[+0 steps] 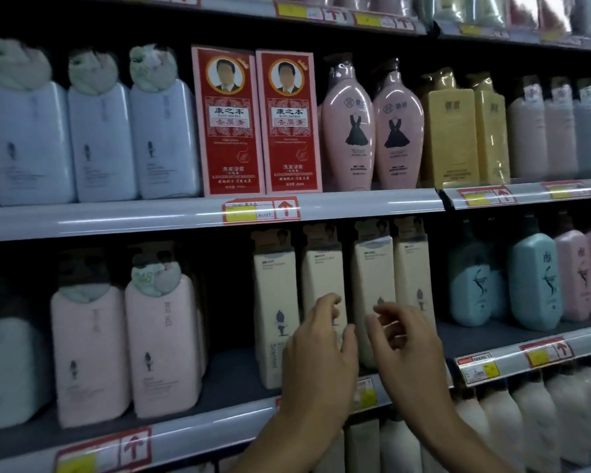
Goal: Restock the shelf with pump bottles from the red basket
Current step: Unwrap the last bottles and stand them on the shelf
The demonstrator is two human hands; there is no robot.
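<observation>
Up front, left hand (321, 353) and right hand (403, 343) hover loosely curled before cream bottles (275, 302).

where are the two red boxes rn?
Head view: the two red boxes stand side by side on the upper shelf, left of centre, between the pale blue bottles and the pink bottles.

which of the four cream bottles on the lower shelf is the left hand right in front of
The second cream bottle from the left. The left hand covers its lower half, while the leftmost cream bottle stands clear beside it.
</observation>
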